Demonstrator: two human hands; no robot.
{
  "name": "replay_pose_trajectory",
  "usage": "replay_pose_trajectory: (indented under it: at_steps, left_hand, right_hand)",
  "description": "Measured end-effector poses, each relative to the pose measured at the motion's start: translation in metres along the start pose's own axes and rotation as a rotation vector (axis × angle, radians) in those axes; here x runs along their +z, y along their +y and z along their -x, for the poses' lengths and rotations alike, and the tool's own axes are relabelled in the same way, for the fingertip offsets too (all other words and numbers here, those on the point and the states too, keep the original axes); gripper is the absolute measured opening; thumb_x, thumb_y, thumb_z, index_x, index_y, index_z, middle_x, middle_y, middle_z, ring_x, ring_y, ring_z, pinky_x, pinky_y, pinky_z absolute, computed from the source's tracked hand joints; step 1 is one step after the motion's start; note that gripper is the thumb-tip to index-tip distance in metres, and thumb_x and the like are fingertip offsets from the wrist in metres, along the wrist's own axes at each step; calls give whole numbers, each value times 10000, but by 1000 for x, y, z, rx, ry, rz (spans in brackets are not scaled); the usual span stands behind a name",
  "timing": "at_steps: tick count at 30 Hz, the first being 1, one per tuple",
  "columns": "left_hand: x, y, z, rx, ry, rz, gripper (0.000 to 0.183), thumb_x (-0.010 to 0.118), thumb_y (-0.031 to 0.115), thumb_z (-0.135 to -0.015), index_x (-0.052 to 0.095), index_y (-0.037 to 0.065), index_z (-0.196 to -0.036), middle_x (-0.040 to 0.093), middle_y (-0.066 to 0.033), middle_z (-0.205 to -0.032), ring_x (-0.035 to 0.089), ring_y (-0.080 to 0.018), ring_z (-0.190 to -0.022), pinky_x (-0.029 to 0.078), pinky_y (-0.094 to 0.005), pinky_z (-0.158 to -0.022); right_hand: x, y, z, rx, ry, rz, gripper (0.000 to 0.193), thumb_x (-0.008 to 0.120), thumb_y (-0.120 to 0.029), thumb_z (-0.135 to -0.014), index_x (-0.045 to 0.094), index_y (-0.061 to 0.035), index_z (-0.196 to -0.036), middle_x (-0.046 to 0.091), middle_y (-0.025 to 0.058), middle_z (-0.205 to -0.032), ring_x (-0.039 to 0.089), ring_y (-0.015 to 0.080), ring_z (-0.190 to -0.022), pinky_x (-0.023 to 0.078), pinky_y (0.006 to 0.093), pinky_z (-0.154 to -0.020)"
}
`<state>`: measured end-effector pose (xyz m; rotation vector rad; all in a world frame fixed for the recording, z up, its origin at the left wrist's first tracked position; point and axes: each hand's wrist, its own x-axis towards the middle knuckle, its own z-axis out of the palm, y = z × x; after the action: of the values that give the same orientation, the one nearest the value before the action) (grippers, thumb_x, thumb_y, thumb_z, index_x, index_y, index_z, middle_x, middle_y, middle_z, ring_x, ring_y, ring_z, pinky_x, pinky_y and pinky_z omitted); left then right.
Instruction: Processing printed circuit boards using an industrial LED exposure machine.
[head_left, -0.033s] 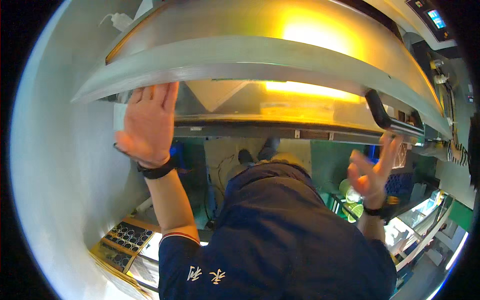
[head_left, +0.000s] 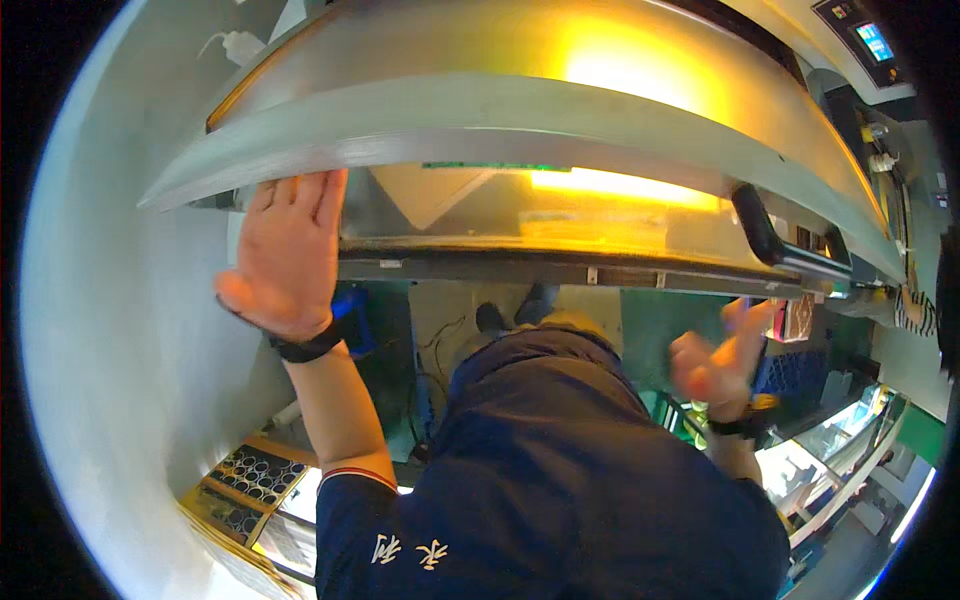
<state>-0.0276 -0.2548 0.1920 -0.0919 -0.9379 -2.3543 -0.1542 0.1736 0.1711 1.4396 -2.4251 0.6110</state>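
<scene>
Underfoot, green floor (head_left: 645, 320) with a pale strip (head_left: 595, 297) through the middle. On this strip, bears two dark shoes (head_left: 490, 318), standing slightly apart, and, just left of them, a thin cable (head_left: 437, 333) lying in loose curves.

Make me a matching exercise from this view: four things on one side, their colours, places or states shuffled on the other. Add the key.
Column one
1. left hand
2. right hand
3. handle
4. bottle with a thin spout

Column two
A. black, toward the picture's right
B. white, toward the upper left
C. flattened out, fingertips at the pale rim
D. blurred, below the black part, holding nothing visible

Pairs: 1-C, 2-D, 3-A, 4-B
</scene>
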Motion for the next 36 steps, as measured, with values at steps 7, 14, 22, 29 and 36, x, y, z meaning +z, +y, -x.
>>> replay_pose_trajectory:
  at_steps: [7, 14, 22, 29, 36]
  left_hand:
    - [25, 11, -49, 149, 31, -104, 1329, 875, 388, -669, -49, -129, -1473, -52, -264, -1588, -81, -379, -1487, -48, -536, -1213]
    - [30, 29, -78, 183, -31, 16, 1288, 834, 329, -706, -102, -104, -1479, -88, -265, -1587, -103, -381, -1484, -64, -515, -1216]
    - [6, 31, -103, 140, -157, -157, 1329, 818, 499, -709, -71, -121, -1477, -7, -288, -1584, -3, -403, -1489, -14, -552, -1209]
    - [-50, 45, -106, -184, -560, -346, 1040, 800, 432, -762, 223, 31, -1529, 219, -180, -1593, 183, -397, -1472, 219, -551, -1168]
    - [-117, 22, -77, -420, -1251, -1772, 415, 614, 170, -847, 577, 35, -1237, 639, -211, -1189, 629, -373, -1078, 523, -440, -904]
  right_hand:
    - [246, 89, -48, 223, -379, -328, 685, 651, -308, -873, 375, -108, -1466, 405, 143, -1504, 384, 336, -1387, 286, 532, -1138]
    - [307, 139, -40, 438, -412, 126, 698, 564, -475, -908, 288, -298, -1524, 292, 33, -1583, 255, 306, -1460, 215, 612, -1137]
    - [307, 118, -75, 1253, -312, 64, 813, 740, -540, -747, 444, -50, -1324, 508, 224, -1341, 495, 368, -1239, 461, 516, -950]
    - [320, 101, -69, 1232, -499, -114, 563, 762, -484, -749, 676, -9, -1038, 695, 203, -1026, 664, 346, -981, 525, 453, -827]
    - [348, 67, -25, 1400, -94, -403, 442, 759, -378, -792, 689, 20, -972, 711, 173, -919, 684, 269, -842, 532, 384, -733]
